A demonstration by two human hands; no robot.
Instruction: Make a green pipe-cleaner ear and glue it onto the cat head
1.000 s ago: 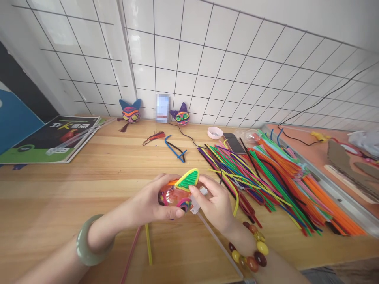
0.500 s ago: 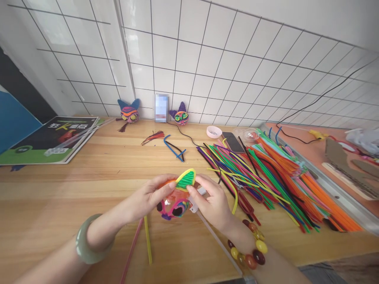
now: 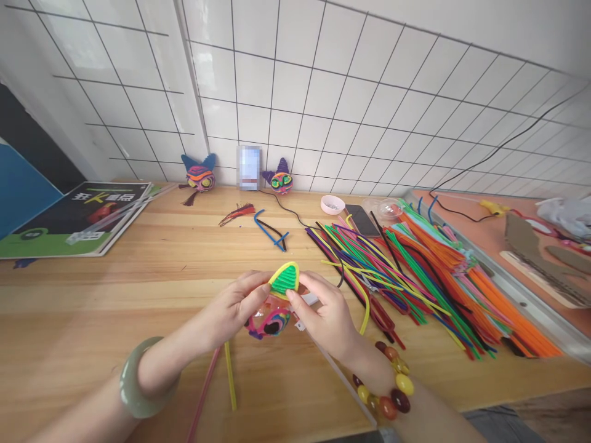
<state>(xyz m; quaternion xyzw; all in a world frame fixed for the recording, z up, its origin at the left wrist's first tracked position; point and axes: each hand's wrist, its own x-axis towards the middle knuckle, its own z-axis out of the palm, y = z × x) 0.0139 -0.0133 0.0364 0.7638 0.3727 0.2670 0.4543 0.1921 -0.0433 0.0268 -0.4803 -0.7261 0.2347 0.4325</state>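
Between my hands is a leaf-shaped ear (image 3: 285, 281) of green pipe cleaner with a yellow rim. My left hand (image 3: 236, 303) pinches its lower left edge, thumb in front. The thumb and fingers of my right hand (image 3: 325, 311) close on its right side. Right under the ear sits a small, colourful animal head (image 3: 269, 324) with a clear dome, pink outlines and dark eyes. My hands partly cover it, and whether the ear touches it I cannot tell. A white object (image 3: 301, 319), mostly hidden, lies behind my right hand.
Pipe cleaners (image 3: 373, 264) of many colours spread to the right. Two finished animal heads, one blue-eared (image 3: 199, 175) and one purple-eared (image 3: 281, 178), lean against the tiled wall. A pink bowl (image 3: 333, 205), a dark phone (image 3: 361, 221) and a magazine (image 3: 69, 224) lie around.
The ear has shifted slightly left and tilted more upright, its green ribbed face now turned more toward me. Both hands moved with it and keep their hold.
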